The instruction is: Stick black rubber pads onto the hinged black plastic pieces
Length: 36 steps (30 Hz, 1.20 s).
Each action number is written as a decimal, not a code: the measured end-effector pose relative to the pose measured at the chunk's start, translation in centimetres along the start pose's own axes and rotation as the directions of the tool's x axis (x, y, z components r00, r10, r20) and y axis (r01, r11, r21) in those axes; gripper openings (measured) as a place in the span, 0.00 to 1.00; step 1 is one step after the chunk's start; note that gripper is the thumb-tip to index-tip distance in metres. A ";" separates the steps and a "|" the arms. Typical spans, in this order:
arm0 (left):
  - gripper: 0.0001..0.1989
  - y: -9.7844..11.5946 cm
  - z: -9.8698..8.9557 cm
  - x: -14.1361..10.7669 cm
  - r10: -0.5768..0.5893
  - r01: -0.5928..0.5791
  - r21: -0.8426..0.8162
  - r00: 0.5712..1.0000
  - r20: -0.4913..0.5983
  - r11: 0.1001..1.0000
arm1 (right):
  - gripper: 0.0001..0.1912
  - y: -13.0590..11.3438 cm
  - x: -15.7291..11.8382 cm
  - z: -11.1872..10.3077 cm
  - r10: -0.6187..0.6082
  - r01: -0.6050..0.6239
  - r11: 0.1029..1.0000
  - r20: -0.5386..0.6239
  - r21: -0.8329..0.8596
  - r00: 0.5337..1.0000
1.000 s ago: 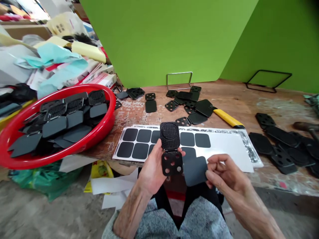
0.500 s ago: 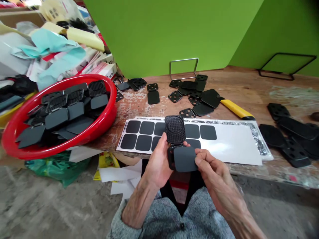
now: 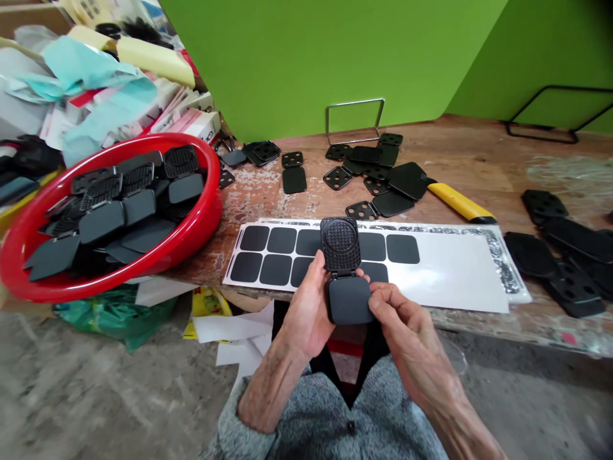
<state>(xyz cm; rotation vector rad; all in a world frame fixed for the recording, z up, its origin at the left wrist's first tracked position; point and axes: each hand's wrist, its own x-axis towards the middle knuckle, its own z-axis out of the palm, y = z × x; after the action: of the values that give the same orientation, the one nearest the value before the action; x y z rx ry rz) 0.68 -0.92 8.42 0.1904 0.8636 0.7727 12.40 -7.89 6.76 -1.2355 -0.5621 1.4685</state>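
My left hand grips a black hinged plastic piece, folded open, its ridged panel with a round pattern upward. Over the lower panel lies a dark grey rounded-square sticker, covering that panel almost edge to edge. My right hand pinches the sticker's right edge between thumb and forefinger. Beneath the hands, a white backing sheet carries rows of similar dark stickers on its left part; its right part is bare white. The hands hide some of these stickers.
At left, a red basin holds many hinged black pieces. More black pieces lie at the back of the wooden table, beside a yellow-handled tool. Another pile sits at right. A green panel stands behind.
The sticker has shifted left onto the lower panel, which showed at its left edge before and is now covered. My right hand moved slightly left with it. The view has shifted slightly.
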 end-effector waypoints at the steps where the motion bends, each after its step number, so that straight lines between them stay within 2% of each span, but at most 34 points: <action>1: 0.25 0.0 -0.1 0.0 0.003 -0.003 0.003 1.000 -0.006 1.000 | 0.10 0.1 0.0 0.0 0.004 -0.004 1.000 -0.001 -0.001 1.000; 8: 0.25 0.0 0.0 -0.1 -0.003 0.005 0.042 0.998 -0.066 0.999 | 0.10 0.4 0.2 0.0 0.022 -0.022 0.999 -0.019 -0.026 1.000; 14: 0.26 -0.2 -0.1 0.1 0.007 -0.006 0.020 1.000 -0.030 1.000 | 0.13 0.2 0.4 0.3 -0.017 0.014 0.999 -0.059 -0.049 0.998; 21: 0.25 -0.3 -0.4 0.3 0.016 -0.016 -0.012 1.000 0.004 1.000 | 0.13 0.1 0.4 0.4 0.001 -0.009 0.997 -0.098 -0.081 0.995; 25: 0.25 -0.2 -0.4 0.2 0.018 -0.017 -0.005 0.999 0.028 1.000 | 0.13 0.2 0.3 0.4 -0.005 -0.007 0.993 -0.098 -0.122 0.995; 30: 0.26 -0.1 -0.2 0.0 0.016 -0.015 0.036 1.000 -0.015 0.999 | 0.12 0.5 0.5 0.2 -0.041 0.030 0.988 -0.073 -0.154 0.997; 36: 0.25 -0.1 -0.3 0.2 0.023 -0.023 -0.011 1.000 0.015 1.000 | 0.11 0.8 0.6 0.1 -0.075 0.058 0.976 -0.072 -0.211 0.995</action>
<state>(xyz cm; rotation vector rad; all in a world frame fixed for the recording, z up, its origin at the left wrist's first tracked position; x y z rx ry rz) 0.64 -0.88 8.05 0.1969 0.8436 0.7966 12.11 -7.56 5.90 -1.4182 -0.7111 1.3231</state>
